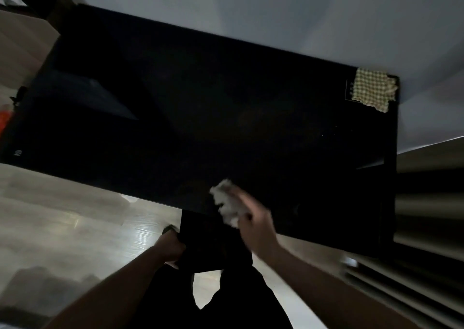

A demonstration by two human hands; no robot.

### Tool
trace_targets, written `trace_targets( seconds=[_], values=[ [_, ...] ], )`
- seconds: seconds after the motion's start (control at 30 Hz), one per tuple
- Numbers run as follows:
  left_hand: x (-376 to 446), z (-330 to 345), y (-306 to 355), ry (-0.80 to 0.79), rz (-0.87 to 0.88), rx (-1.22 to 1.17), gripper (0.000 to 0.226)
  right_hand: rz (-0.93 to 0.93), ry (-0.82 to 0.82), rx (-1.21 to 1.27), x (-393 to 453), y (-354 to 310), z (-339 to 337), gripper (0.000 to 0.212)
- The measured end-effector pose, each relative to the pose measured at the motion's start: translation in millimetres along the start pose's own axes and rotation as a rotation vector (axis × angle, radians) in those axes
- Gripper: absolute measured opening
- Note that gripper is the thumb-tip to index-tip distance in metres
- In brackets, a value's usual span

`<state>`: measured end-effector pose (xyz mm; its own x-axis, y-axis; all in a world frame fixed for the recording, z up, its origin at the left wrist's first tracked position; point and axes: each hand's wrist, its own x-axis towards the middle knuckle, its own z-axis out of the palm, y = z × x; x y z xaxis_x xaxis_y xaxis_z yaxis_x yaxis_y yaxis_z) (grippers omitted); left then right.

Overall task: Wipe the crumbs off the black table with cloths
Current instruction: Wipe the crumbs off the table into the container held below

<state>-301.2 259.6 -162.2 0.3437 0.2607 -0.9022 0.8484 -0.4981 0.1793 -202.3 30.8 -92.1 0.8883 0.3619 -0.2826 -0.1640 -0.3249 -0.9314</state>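
White cloth [227, 204] at table [175, 107] near edge

The surface [200, 107] is plain black, flecked with a few pale crumbs [329, 131] toward its right side. The crumpled cloth [227, 204] near its front edge is white. The cloth [372, 90] at the far right corner is checked in yellow-green and cream. The floor [75, 215] is pale grey woodgrain, the wall [276, 7] grey-white.

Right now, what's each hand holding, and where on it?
Right hand grips a crumpled white cloth, bunched under the fingers at the black table's near edge. Left hand holds a flat black object by its left edge; what it is cannot be told.
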Motion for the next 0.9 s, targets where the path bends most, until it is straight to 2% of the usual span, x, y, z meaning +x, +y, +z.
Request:
trace_targets(
  seconds=[0.07, 0.2, 0.33, 0.4, 0.47, 0.57, 0.67, 0.77, 0.83, 0.9],
  values=[
    [1, 0, -1, -0.017, -0.008, -0.003, 0.027, -0.09, 0.135, -0.077, 33, -3, -31, 0.078],
    [6, 0, -4, -0.018, -0.006, 0.019, 0.033, -0.041, 0.267, -0.254, 109, 1, -105, 0.067],
    [7, 2, -3, 0.007, -0.014, 0.026, 0.031, 0.065, 0.27, -0.625, 153, 35, -144, 0.055],
    [8, 4, -2, 0.018, -0.019, 0.011, 0.032, 0.069, 0.227, -0.854, 153, 52, -136, 0.057],
    [9, 6, -2, 0.022, -0.022, 0.005, 0.032, 0.021, 0.23, -0.97, 140, 61, -112, 0.062],
    [11, 8, -4, 0.027, -0.013, -0.004, 0.033, -0.099, 0.155, -0.85, 101, 62, -60, 0.058],
    [10, 7, -2, 0.025, -0.005, 0.004, 0.033, -0.186, -0.042, -0.678, 45, 63, -9, 0.058],
    [9, 7, 0, 0.014, -0.002, 0.031, 0.033, -0.148, -0.195, -0.529, -6, 57, 26, 0.058],
    [6, 6, 1, -0.002, 0.01, 0.045, 0.034, -0.083, -0.241, -0.43, -30, 46, 34, 0.053],
    [8, 5, 1, -0.014, 0.014, 0.042, 0.035, 0.038, -0.263, -0.333, -44, 37, 26, 0.056]
  ],
)
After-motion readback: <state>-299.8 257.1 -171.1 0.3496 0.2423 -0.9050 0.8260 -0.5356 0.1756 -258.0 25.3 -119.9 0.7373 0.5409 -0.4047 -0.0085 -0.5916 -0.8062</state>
